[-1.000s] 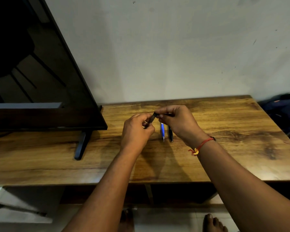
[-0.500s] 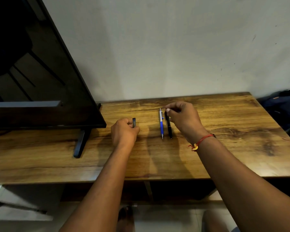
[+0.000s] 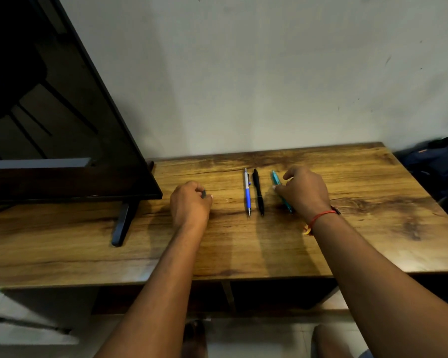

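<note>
From my end: L hand [image 3: 190, 202] sits on the wooden table [image 3: 373, 233], knuckles up, fingers curled in tight. Thumb & forefinger are clamped on a small dark cap [image 3: 203, 194]; only its top end pokes out of the fist, just left of table centre.

R hand [image 3: 304, 192] is over the teal pen [image 3: 276, 180]. The pen lies on the table pointing roughly away from me, slightly slanted. Its far end shows beyond the hand, its tip peeks out near the wrist, and the middle is hidden under the palm. Thumb tip touches the pen's left side and the forefinger is hooked up off it. Other fingers are out of sight, so I can't tell whether that hand really grips the pen or just rests on it. A red thread [image 3: 318, 217] is tied round that wrist.

Between the two hands lie 2 more pens, side by side, near parallel, not touching: a blue-and-white pen [image 3: 247, 196] on the left and a black pen [image 3: 258, 193] on the right, w/ the teal one just right of them. Neither hand touches these.

Far left a TV [image 3: 62, 125] stands on the table on its dark foot [image 3: 122, 223], well apart from the pens. A dark bag [image 3: 437, 171] sits beyond the table's right end.
</note>
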